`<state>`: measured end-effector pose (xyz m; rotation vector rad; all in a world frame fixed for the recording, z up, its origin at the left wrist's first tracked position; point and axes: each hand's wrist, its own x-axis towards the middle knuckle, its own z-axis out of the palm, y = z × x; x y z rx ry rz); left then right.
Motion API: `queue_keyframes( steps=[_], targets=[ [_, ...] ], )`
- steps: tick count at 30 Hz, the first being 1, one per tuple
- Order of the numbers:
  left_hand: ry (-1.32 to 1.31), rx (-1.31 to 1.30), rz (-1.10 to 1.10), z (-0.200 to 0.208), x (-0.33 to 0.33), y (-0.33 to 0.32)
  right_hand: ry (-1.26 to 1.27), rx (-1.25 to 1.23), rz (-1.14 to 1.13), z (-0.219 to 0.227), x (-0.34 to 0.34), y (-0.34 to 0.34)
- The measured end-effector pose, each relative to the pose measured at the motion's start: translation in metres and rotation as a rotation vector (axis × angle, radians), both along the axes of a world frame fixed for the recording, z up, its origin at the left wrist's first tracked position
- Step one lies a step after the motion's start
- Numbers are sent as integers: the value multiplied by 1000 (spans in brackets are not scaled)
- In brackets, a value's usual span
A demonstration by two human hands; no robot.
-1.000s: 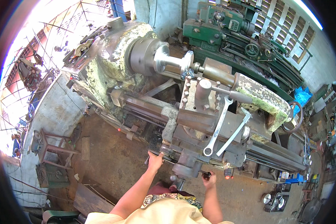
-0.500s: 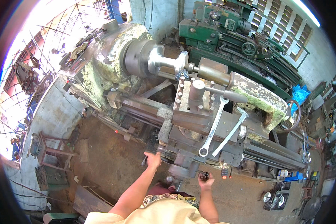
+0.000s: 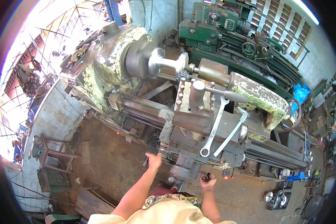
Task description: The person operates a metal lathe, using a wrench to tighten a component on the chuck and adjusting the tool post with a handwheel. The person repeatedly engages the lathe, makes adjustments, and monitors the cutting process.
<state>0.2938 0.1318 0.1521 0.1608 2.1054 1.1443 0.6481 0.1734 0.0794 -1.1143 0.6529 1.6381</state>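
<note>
A large metal lathe stands before me. My left hand is closed at the carriage handwheel, whose dark handle juts out beside it; my fingers are partly hidden. On the right of the cross-slide handle hub, my right hand curls its fingers at a black-knobbed lever. A shiny spool-shaped workpiece sits between the chuck and the tailstock centre. Bright shavings cling near its right flange, by the tool post.
A combination wrench and a caliper lie on the carriage. The tailstock carries a handwheel. Behind stands a green lathe. A metal stool frame is at left; a black crate is on the floor at right.
Both hands stay at the same controls. The whole view has shifted slightly, with my arms and the lathe carriage appearing a few pixels farther right. The workpiece remains held in place.
</note>
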Motion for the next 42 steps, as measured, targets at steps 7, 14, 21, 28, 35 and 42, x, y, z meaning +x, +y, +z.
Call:
queue_keyframes(
  steps=[7,14,21,28,35,42],
  targets=[
    [94,-69,-44,-9,-5,0,-65,-23,20,9,-3,-1],
    [-90,-65,-48,73,9,3,-47,-27,24,5,-2,1],
    [-40,-55,-41,42,4,2,-90,73,-15,11,-4,6],
    [4,-67,-42,11,1,3,-618,-130,169,19,13,19],
    [-168,-67,-45,77,8,5,-1426,287,-193,107,40,16],
    [-131,-42,-42,78,8,5,-1485,664,164,237,3,29]
  ],
)
